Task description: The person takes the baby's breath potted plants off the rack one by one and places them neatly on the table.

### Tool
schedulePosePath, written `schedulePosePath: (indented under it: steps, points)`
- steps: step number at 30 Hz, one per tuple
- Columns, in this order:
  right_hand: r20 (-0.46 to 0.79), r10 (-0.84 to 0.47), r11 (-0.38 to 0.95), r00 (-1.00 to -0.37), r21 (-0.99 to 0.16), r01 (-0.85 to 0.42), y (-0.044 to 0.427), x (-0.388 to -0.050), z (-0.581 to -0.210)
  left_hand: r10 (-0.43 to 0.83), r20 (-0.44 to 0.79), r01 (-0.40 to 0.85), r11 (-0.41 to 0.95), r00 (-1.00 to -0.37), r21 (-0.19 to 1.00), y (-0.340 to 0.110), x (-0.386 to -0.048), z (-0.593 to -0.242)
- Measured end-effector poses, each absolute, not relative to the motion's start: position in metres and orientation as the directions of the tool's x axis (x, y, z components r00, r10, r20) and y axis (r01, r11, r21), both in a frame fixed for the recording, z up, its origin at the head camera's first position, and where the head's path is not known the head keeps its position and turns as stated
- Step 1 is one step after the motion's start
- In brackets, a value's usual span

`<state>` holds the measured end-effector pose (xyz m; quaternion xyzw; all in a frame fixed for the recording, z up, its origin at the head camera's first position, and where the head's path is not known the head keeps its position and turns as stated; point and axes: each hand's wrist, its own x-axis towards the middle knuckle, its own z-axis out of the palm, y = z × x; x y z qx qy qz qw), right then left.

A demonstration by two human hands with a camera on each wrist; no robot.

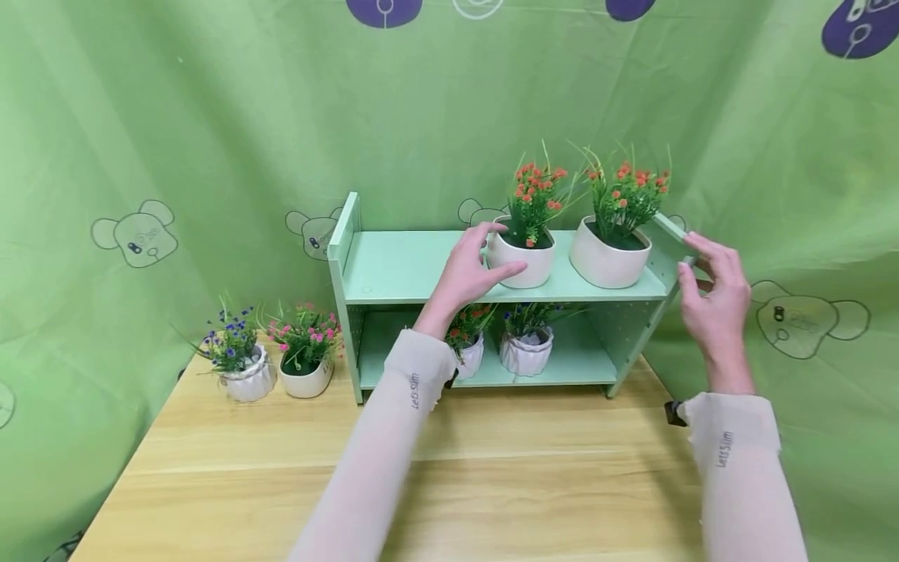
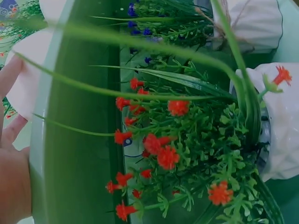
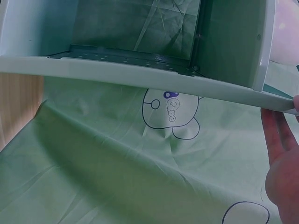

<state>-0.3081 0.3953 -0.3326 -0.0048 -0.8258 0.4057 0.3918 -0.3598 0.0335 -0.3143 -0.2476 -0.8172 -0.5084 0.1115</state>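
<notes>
White flowerpot (image 1: 538, 270) grasped by your left hand (image 1: 467, 271), on the top tier of the green shelf (image 1: 396, 265), at nine o'clock from a similar pot (image 1: 608, 261), your right hand (image 1: 716, 297) gripping the end panel (image 1: 663, 254) at three o'clock, two small pots (image 1: 307, 382) on the desk (image 1: 548, 468) at eight.

Near the far edge of the wooden table (image 1: 548, 476), a green shelf (image 1: 562, 295). On its upper board (image 1: 403, 269), toward the right edge, a red-flowered pot (image 1: 523, 269) and a second red-flowered pot (image 1: 608, 264). On the lower board (image 1: 579, 363), a third red-flowered pot (image 1: 472, 357) and a blue-flowered pot (image 1: 527, 357). By the table's far left corner, a pink-flowered pot (image 1: 307, 382) and another blue-flowered pot (image 1: 250, 382).
</notes>
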Motion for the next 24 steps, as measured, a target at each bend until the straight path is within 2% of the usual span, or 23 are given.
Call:
schedulePosePath:
  steps: [8, 24]
  points:
    - [0.638, 0.322, 0.66, -0.699, -0.68, -0.318, 0.392, -0.3057, -0.3311, 0.278, 0.404, 0.484, 0.363, -0.872, 0.796, 0.0335, -0.3605, -0.3144]
    - [0.666, 0.309, 0.671, -0.679, -0.658, -0.342, 0.3929, -0.3069, -0.3332, 0.227, 0.439, 0.493, 0.346, -0.87, 0.798, 0.0337, -0.3576, -0.3165]
